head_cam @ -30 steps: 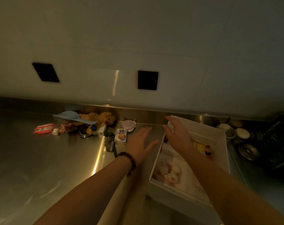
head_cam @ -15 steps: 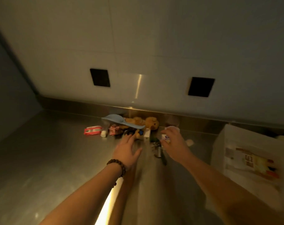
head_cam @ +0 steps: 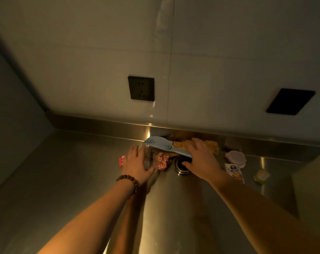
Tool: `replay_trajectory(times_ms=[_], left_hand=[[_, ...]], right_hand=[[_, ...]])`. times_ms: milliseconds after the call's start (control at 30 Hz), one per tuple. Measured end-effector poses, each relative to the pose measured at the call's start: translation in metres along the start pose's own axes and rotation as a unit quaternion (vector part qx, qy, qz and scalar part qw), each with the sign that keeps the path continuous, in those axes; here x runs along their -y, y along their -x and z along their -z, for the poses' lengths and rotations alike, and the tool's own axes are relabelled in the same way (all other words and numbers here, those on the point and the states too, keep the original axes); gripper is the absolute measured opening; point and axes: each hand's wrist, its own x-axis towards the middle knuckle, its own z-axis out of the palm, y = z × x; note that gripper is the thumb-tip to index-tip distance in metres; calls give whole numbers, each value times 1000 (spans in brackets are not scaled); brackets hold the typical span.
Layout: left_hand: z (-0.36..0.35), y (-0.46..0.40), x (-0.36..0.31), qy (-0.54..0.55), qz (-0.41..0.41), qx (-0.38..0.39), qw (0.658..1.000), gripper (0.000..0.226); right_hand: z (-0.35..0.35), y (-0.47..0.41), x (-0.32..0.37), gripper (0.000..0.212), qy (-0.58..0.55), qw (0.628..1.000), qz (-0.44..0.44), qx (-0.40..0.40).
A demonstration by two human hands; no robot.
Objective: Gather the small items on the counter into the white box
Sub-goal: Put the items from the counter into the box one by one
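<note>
Our left hand [head_cam: 137,163] and right hand [head_cam: 201,158] spread flat over a pile of small items [head_cam: 163,160] at the far counter [head_cam: 64,180] edge, gripping nothing yet. The white box [head_cam: 309,180] waits at right; most gathering seemingly remains.

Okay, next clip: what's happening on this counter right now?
A person is reaching with both hands into a pile of small items at the back of a steel counter. The left hand lies over things at the pile's left edge, beside a red checked bundle. The right hand rests over a yellow plush toy and a light blue plastic piece, near a round metal object. A round pink container and small packets lie to the right. Nothing is lifted yet.
</note>
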Motion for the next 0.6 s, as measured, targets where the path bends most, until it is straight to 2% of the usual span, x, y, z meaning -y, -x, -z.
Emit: replay_trajectory(times_ms=[167,267,367,533,600], left_hand=[[-8,-29,29,-22,29,41,999,125],[-17,-33,45,-34,39,78,996,129],[-24,-31,55,-37,24,74,996,113],[-24,-25,59,-2,17,5,1000,63],[-20,-20,58,4,24,3,1000,53]], right_hand=[[-14,-37,-6,68,64,997,-17,51],[-21,-49,-6,67,96,992,-34,74],[-27,-54,-4,62,117,990,-36,69],[-26,-51,-4,50,145,987,-24,58],[-24,-47,-1,47,153,986,-20,58]])
